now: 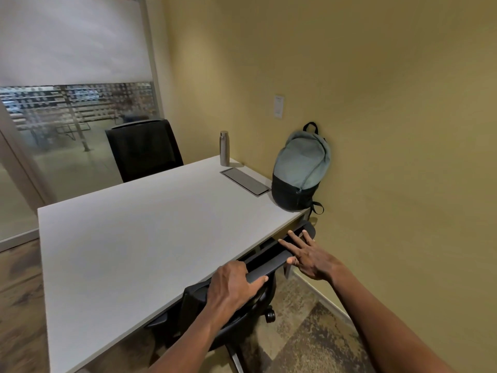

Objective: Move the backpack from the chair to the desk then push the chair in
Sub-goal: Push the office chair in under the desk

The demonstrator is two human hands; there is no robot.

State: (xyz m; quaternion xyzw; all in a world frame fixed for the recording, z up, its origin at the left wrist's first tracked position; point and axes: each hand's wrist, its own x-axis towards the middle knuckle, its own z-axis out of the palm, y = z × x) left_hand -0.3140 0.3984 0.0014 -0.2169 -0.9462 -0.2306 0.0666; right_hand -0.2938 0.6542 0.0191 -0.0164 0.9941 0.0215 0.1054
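A grey-green backpack [300, 170] with a black base stands upright on the far right corner of the white desk [139, 238], leaning on the yellow wall. The black office chair [269, 265] sits tucked against the desk's near edge, its backrest top touching the desktop rim. My left hand [234, 285] curls over the top of the backrest. My right hand [306, 254] lies flat with fingers spread on the backrest's right end.
A steel bottle [224, 148] and a flat cable hatch [246, 181] are at the desk's far side. A second black chair [144, 149] stands behind the desk. A glass partition [67, 117] is on the left; the yellow wall [390, 130] runs close on the right.
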